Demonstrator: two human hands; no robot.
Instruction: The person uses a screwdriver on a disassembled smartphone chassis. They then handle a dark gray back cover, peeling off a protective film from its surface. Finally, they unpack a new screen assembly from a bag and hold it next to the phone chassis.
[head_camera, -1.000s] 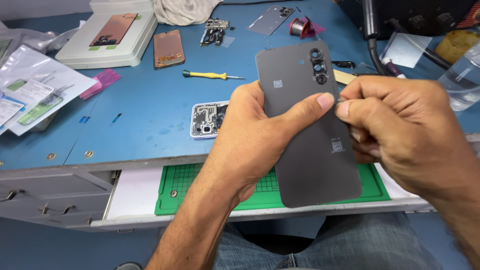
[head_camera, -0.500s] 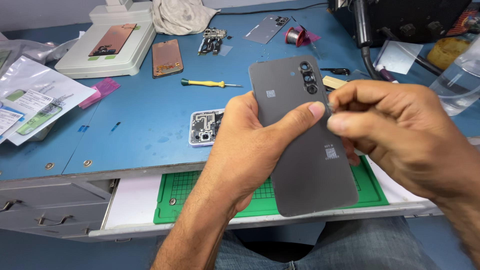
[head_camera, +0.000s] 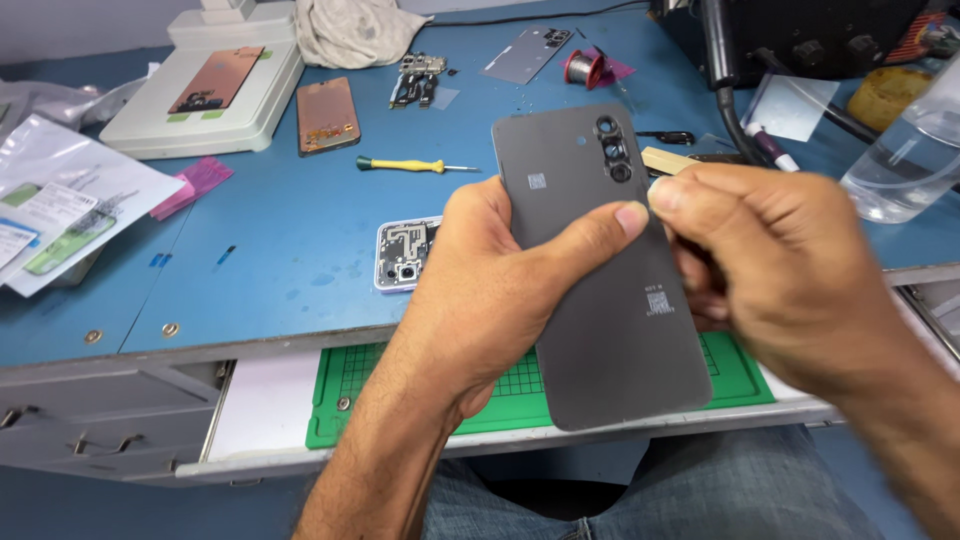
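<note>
Here, the left hand (head_camera: 490, 290) is gripping a dark grey, flat, rectangular phone back cover (head_camera: 600, 270) from its left edge, with the thumb lying across the matte face and the other fingers hidden behind it. The cover is being held upright and slightly tilted above the front edge of the blue workbench (head_camera: 280, 250), its three camera rings near the top and two small square stickers showing on its surface. The right hand (head_camera: 770, 280) is closing against the cover's right edge, fingers curled and pinched together there; whether they are pinching the edge itself or some small tool cannot be told.

Below the cover, a green gridded cutting mat (head_camera: 400, 385) is lying on a pulled-out grey drawer shelf (head_camera: 240, 410). Just left of the left hand, a small white-framed phone part with exposed circuitry (head_camera: 403, 255) is resting on the bench. Further back, a yellow-handled screwdriver (head_camera: 400, 164) is lying on its side, near a copper-coloured rectangular phone panel (head_camera: 327, 114). A pale green, boxy heating pad machine (head_camera: 205, 90) is sitting at the rear left with another copper panel on top. A clear plastic bottle (head_camera: 910, 150) is lying at the right edge.
</note>
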